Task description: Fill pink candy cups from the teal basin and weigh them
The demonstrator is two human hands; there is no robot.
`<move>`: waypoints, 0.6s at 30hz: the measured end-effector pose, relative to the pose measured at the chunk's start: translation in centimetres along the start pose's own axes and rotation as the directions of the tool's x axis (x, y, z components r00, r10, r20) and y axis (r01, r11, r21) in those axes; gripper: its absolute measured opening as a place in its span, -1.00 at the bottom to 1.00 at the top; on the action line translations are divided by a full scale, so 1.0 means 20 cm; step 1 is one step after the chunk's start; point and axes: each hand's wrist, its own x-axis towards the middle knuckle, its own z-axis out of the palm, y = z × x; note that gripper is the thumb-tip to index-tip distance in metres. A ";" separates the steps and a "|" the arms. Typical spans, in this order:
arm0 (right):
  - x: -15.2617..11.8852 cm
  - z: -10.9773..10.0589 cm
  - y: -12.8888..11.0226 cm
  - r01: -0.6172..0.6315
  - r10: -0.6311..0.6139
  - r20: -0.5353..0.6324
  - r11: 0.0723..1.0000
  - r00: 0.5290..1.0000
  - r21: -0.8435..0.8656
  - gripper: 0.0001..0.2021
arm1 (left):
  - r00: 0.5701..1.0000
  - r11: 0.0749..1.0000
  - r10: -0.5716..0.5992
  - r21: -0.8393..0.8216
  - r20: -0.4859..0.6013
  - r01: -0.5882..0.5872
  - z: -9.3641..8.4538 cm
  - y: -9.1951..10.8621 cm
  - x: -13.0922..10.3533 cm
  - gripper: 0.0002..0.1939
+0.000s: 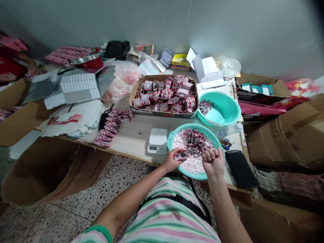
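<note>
In my left hand (172, 160) is a small red and white printed packet (179, 155), held over the near left of a turquoise basin (174, 130). Small white and pink pieces (192, 165) fill that basin, with a heap of round dark discs with pink rims (196, 140) on top. My right hand (214, 162) is curled closed above the basin's right side; whatever its fingers hold is hidden. Left of the basin stands a white digital scale (157, 139). Rows of similar printed packets (107, 130) lie further left on the table.
A carton (163, 114) full of printed packets stands behind the scale. Beside it sits a second turquoise basin (225, 108) with some discs. A black pouch (241, 168) lies at the right edge. Cardboard boxes (55, 172) flank the table. Another person's arm (29, 62) shows far left.
</note>
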 end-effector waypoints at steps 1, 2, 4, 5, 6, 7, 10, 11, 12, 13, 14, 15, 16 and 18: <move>0.00 -0.01 0.00 -0.002 0.002 -0.008 1.000 1.000 0.002 -0.60 | 1.000 1.000 0.020 0.003 0.014 -0.020 0.00 0.00 0.00 -0.59; 0.00 -0.02 0.00 -0.006 0.006 -0.014 1.000 1.000 0.001 -0.60 | 0.999 0.999 0.044 0.009 0.026 -0.044 -0.01 -0.01 0.00 -0.59; 0.00 -0.04 0.02 -0.021 0.021 -0.028 1.000 0.999 -0.017 -0.59 | 0.997 0.995 0.080 0.065 -0.003 -0.080 -0.03 -0.02 0.01 -0.59; 0.00 -0.04 0.03 -0.035 0.034 -0.037 0.999 0.999 -0.037 -0.59 | 0.994 0.989 0.090 0.121 -0.056 -0.083 -0.05 -0.03 0.01 -0.59; -0.01 -0.05 0.04 -0.052 0.050 -0.048 0.997 0.998 -0.060 -0.59 | 0.987 0.980 0.098 0.184 -0.131 -0.073 -0.08 -0.04 0.02 -0.59; -0.01 -0.05 0.05 -0.069 0.064 -0.061 0.994 0.996 -0.085 -0.59 | 0.971 0.969 0.103 0.243 -0.217 -0.048 -0.12 -0.06 0.04 -0.59; -0.04 -0.07 0.09 -0.097 0.080 -0.100 0.977 0.992 -0.188 -0.60 | 0.875 0.938 0.085 0.334 -0.477 0.091 -0.27 -0.13 0.09 -0.61; -0.05 -0.08 0.11 -0.097 0.073 -0.112 0.968 0.991 -0.232 -0.61 | 0.838 0.926 0.082 0.353 -0.539 0.136 -0.34 -0.15 0.11 -0.61; -0.06 -0.10 0.12 -0.099 0.067 -0.124 0.956 0.990 -0.278 -0.61 | 0.809 0.907 0.091 0.383 -0.580 0.172 -0.40 -0.17 0.14 -0.61; -0.07 -0.12 0.13 -0.104 0.062 -0.136 0.941 0.989 -0.321 -0.61 | 0.799 0.883 0.111 0.428 -0.592 0.195 -0.45 -0.19 0.17 -0.62; -0.08 -0.14 0.15 -0.111 0.060 -0.153 0.927 0.986 -0.358 -0.60 | 0.799 0.856 0.131 0.474 -0.587 0.208 -0.51 -0.21 0.19 -0.62; -0.08 -0.17 0.16 -0.121 0.057 -0.174 0.914 0.983 -0.387 -0.59 | 0.808 0.831 0.146 0.514 -0.571 0.214 -0.55 -0.22 0.22 -0.63; -0.09 -0.19 0.17 -0.131 0.054 -0.196 0.904 0.979 -0.408 -0.58 | 0.819 0.811 0.151 0.544 -0.553 0.217 -0.59 -0.24 0.24 -0.64; -0.11 -0.22 0.19 -0.142 0.042 -0.228 0.886 0.973 -0.441 -0.57 | 0.838 0.792 0.139 0.568 -0.527 0.225 -0.64 -0.27 0.29 -0.64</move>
